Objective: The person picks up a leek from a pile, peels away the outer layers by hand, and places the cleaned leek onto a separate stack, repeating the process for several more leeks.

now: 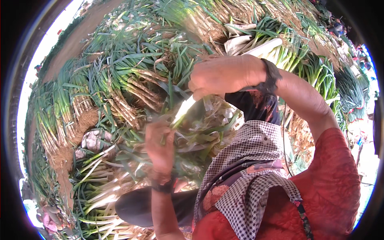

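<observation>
A green onion with a pale, shiny stalk slants between my hands. My left hand, somewhat blurred, is closed round its lower, greener part. At the stalk's upper end, my right hand grips it with curled fingers; the tip is hidden behind them. Beneath the stalk lies a heap of stripped leaves and papery peelings. To the lower left, cleaned green onions with white stalks are spread beside my leg.
Unpeeled green onions with soil-brown stalks lie in bundles to the left and far side. More white-stalked onions rest beyond my right forearm. A checked cloth apron covers my lap. A crumpled pale bag sits left of my left hand.
</observation>
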### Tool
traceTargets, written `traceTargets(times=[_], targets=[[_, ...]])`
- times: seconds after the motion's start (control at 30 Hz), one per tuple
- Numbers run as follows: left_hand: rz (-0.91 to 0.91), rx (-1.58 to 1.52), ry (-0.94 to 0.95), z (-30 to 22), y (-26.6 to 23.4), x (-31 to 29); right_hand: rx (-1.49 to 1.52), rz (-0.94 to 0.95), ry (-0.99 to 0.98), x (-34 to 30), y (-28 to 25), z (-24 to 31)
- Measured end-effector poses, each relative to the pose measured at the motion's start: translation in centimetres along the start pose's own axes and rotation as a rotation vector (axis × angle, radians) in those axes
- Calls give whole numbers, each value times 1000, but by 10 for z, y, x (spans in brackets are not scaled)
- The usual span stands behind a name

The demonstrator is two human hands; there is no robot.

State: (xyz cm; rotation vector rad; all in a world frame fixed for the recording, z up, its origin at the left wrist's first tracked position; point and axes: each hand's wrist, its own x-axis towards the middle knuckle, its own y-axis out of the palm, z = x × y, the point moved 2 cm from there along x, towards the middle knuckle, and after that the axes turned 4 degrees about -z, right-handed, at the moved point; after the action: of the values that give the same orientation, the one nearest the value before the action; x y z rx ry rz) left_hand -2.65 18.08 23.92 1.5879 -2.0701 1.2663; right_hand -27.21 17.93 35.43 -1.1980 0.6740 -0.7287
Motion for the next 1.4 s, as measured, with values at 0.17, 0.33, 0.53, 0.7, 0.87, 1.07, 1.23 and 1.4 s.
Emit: traceTargets(times=[0.17, 0.33, 0.53, 0.7, 0.87, 1.07, 1.23, 1.4], targets=[[110, 112, 357, -11, 8, -21, 467, 300, 140, 5, 8, -23], [258, 159, 419, -12, 16, -30, 409, 417, 121, 5, 22, -36], [936, 177, 283, 37, 35, -78, 307, 377, 227, 0, 22, -38], [859, 333, -315, 158, -36, -168, 35, 229, 249, -19, -3, -34], [375, 421, -133, 102, -16, -70, 66, 24, 182, -41, -2, -45], [188, -159, -115, 24, 48, -31, 199, 152, 165, -29, 4, -44], [239, -371, -464, 26, 52, -50, 254, 29, 152, -43, 20, -42], [113, -554, -865, 46, 44, -54, -280, -322, -93, -52, 35, -24]])
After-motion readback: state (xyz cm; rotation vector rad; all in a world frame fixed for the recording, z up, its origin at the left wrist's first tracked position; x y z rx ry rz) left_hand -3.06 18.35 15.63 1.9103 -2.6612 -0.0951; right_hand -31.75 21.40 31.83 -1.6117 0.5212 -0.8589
